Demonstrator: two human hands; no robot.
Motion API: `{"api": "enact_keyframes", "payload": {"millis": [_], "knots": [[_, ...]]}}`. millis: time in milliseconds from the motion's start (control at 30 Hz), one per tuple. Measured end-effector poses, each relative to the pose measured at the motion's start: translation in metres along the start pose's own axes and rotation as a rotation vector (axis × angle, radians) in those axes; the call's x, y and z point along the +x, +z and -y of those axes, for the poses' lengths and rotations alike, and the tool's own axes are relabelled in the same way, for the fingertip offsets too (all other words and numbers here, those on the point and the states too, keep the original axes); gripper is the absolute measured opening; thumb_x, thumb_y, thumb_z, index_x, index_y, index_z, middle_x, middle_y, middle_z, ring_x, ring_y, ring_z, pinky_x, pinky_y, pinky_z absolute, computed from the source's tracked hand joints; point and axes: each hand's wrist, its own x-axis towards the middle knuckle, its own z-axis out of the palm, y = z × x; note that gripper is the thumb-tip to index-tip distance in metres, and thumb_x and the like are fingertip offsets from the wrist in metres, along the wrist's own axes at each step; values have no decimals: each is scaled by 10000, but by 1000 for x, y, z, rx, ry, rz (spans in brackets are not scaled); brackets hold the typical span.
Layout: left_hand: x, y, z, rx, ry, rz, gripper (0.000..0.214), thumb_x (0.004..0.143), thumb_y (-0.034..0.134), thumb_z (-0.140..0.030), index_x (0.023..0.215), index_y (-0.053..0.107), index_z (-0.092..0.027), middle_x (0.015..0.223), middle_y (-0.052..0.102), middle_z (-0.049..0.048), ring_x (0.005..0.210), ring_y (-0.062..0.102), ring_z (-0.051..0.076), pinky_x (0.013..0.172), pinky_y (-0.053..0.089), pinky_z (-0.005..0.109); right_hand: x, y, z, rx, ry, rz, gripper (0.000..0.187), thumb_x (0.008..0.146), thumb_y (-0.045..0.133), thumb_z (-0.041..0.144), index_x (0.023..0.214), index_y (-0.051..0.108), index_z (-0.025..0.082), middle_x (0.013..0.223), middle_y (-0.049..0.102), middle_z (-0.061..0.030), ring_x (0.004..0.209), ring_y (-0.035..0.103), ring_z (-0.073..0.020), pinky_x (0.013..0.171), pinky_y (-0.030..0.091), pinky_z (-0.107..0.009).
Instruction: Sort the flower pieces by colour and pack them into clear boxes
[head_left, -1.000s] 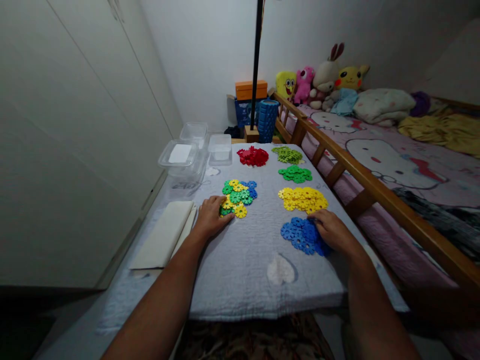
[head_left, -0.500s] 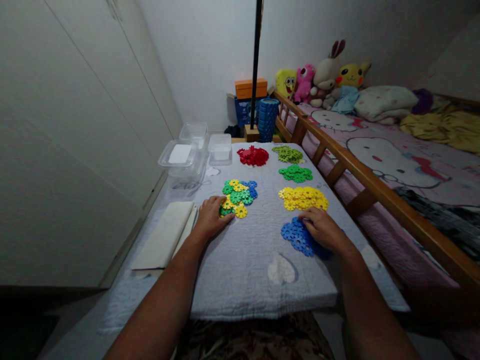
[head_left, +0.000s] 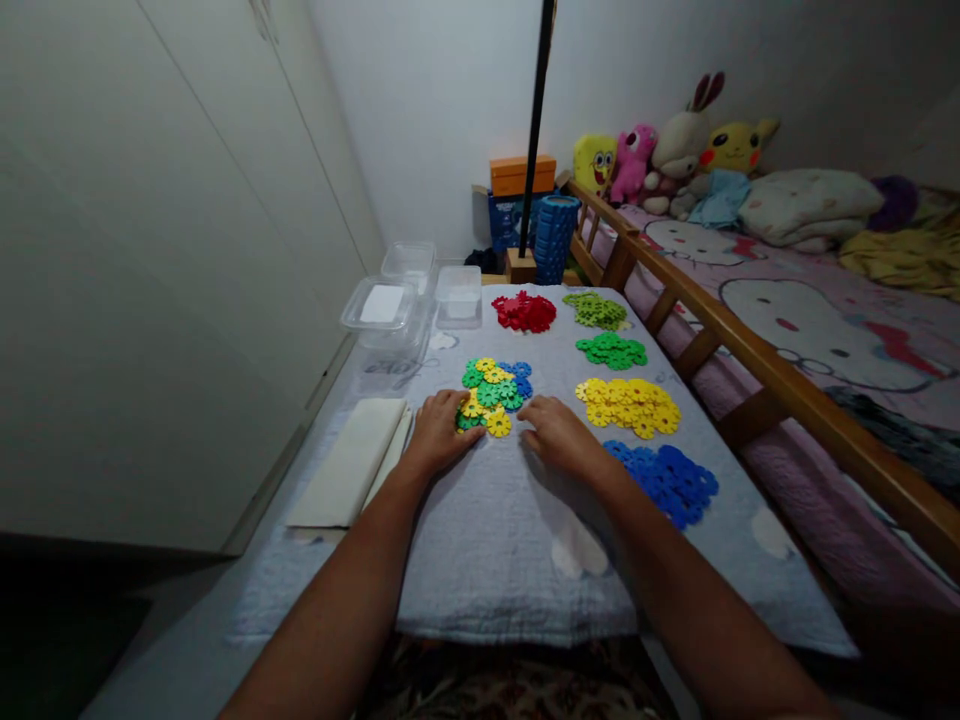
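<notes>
A mixed pile of yellow, green and blue flower-shaped plastic discs (head_left: 493, 388) lies on a pale quilted cloth (head_left: 495, 530). My left hand (head_left: 437, 432) rests flat at the pile's near left edge, fingers touching the discs. Palm down, my right hand (head_left: 559, 435) lies just right of the pile with fingers stretched toward it and nothing visible in it. Sorted heaps lie to the right: blue discs (head_left: 667, 480), yellow discs (head_left: 630, 404), green discs (head_left: 611, 350), light green discs (head_left: 598, 310) and red discs (head_left: 524, 311).
Clear plastic containers (head_left: 386, 312) stand at the back left, a folded white cloth (head_left: 352, 460) lies left of my left hand. A wooden bed rail (head_left: 757, 370) runs along the right, with plush toys (head_left: 675, 140) beyond. A black pole (head_left: 536, 130) rises at the back.
My right hand left the blue heap and moved left to the mixed pile. The left hand stayed at the pile. The camera view shifted slightly.
</notes>
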Motion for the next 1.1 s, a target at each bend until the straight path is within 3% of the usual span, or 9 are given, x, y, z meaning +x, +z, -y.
{"api": "enact_keyframes", "payload": {"millis": [100, 233, 467, 600, 700, 900, 1000, 1100], "knots": [[0, 0, 1, -2, 0, 2, 564, 819, 729, -419, 1323, 573, -219, 1345, 616, 109, 1219, 559, 319, 1043, 442, 471, 16, 17, 19, 13, 2, -60, 298, 932, 609, 219, 1208, 674, 129, 1200, 650, -158, 1124, 561, -273, 967, 438, -366], [1, 0, 0, 7, -3, -3, 554, 813, 734, -427, 1313, 583, -243, 1344, 618, 102, 1209, 565, 325, 1025, 450, 473, 21, 32, 21, 23, 26, -93, 274, 935, 620, 282, 1157, 666, 131, 1177, 635, -164, 1096, 545, -293, 951, 438, -399], [1, 0, 0, -12, -2, -9, 535, 809, 739, -409, 1298, 595, -247, 1332, 622, 98, 1197, 571, 318, 1031, 453, 471, 16, 36, 17, 35, 9, -121, 279, 910, 635, 301, 1142, 673, 149, 1146, 641, -156, 1080, 548, -303, 925, 441, -403], [1, 2, 2, -18, 8, -20, 514, 810, 735, -409, 1284, 604, -259, 1311, 628, 93, 1191, 573, 313, 1029, 453, 467, 15, 31, 8, 68, 31, -199, 332, 892, 633, 283, 1202, 656, 166, 1149, 659, -147, 1090, 548, -300, 949, 429, -404], [1, 2, 3, -22, 9, -16, 517, 812, 733, -414, 1287, 603, -256, 1314, 625, 94, 1199, 569, 312, 1032, 451, 462, 12, 16, -19, 71, 92, -282, 308, 864, 617, 235, 1163, 665, 182, 1136, 676, -139, 1080, 559, -292, 965, 422, -401], [2, 2, 3, -15, 17, -13, 514, 818, 729, -408, 1289, 599, -251, 1300, 632, 97, 1198, 570, 308, 1042, 447, 462, -17, -21, -110, -32, 302, -398, 272, 832, 585, 228, 1079, 690, 183, 1090, 709, -126, 1063, 597, -292, 970, 410, -413], [2, 3, 4, -14, 21, -19, 510, 812, 733, -401, 1283, 602, -257, 1298, 635, 92, 1201, 572, 307, 1035, 452, 457, -31, -24, -144, -87, 419, -379, 261, 804, 589, 232, 1034, 704, 195, 1074, 721, -115, 1031, 617, -281, 951, 416, -406], [2, 3, 4, -9, 18, -19, 514, 811, 731, -400, 1285, 602, -251, 1305, 633, 97, 1209, 572, 312, 1033, 455, 462, -37, -18, -161, -102, 459, -366, 262, 784, 584, 229, 1010, 716, 211, 1045, 732, -96, 1004, 625, -270, 946, 419, -411]]}}
